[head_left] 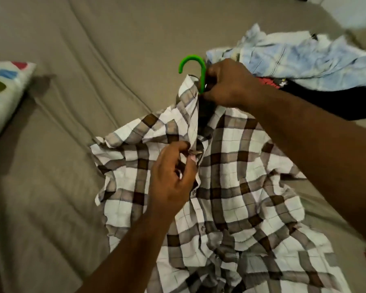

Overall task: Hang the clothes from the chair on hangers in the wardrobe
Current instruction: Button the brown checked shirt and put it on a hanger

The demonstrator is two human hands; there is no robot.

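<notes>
head | right hand (228, 82) grips the green hanger (195, 70) neck at the collar | left hand (173, 176) pinches the placket of the plaid shirt (230, 187) spread on the beige bed (51, 187) | pale-blue clothes pile (294, 58) just behind right hand; patterned pillow (2, 96) well left

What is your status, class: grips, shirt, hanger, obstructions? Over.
Right grip holds green hanger at collar. Left grip pinches plaid shirt at button edge. Pale-blue clothes pile beside, not in the way.
</notes>
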